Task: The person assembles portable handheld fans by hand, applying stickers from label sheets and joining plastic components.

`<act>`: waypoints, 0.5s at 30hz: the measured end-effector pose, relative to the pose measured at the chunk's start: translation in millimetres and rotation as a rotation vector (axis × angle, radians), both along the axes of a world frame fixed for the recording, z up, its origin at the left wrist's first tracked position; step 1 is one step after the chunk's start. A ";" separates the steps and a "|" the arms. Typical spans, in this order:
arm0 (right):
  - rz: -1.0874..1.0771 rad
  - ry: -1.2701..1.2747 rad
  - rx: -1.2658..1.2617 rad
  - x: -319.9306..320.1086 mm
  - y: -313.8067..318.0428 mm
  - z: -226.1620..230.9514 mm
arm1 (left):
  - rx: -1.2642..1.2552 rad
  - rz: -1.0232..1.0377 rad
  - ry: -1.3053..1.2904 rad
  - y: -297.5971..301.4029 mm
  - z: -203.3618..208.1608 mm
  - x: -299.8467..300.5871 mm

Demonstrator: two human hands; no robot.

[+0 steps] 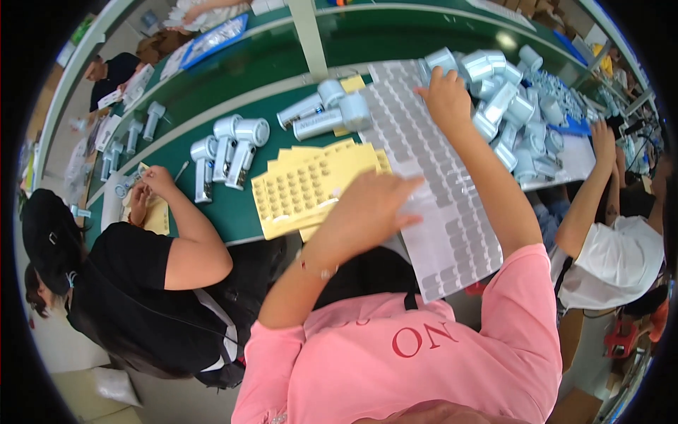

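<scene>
My left hand (373,210) hovers over the right edge of the yellow sticker sheets (300,187) and the white sheet. Its fingers are stretched out and apart, with nothing visible in them. My right hand (448,99) reaches to the far end of the white sheet with grey label shapes (452,244). Its fingers are spread, the tips at a light-blue plastic housing (441,59) on the edge of a pile; whether they grip it cannot be seen. Left of the white sheet lie two light-blue housings (318,126) with round heads and long handles.
Several light-blue housings (507,99) are heaped at the right, beside small loose parts (568,99). More housings (229,145) rest on the green table (272,141) at the left. A co-worker in black (141,283) sits left, another in white (614,261) right. A metal post (308,35) rises at the back.
</scene>
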State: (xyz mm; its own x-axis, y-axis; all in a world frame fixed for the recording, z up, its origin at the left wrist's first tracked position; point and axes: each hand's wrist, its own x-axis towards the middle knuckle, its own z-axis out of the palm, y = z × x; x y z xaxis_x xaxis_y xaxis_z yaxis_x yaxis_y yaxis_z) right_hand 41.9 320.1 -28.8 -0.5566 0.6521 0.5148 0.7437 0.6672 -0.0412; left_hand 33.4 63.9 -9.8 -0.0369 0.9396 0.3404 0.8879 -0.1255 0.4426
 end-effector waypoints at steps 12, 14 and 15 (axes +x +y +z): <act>0.141 -0.260 0.076 32.7 82.4 48.2 | -0.089 0.004 -0.209 -35.9 -3.8 4.3; 0.255 -0.026 0.257 52.1 75.4 45.6 | -0.083 -0.020 -0.272 -31.0 -3.0 5.4; 0.256 -0.028 0.260 63.8 59.5 52.2 | -0.125 -0.008 -0.327 -29.3 -1.2 6.5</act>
State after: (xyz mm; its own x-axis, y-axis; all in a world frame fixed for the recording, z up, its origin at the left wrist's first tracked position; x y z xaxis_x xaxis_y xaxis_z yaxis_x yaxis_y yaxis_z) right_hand 105.8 379.6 23.4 -0.7014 0.3391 0.6270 0.5494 0.8175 0.1725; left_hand 40.0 34.6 -11.0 -0.1176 0.9740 0.1939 0.6958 -0.0585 0.7159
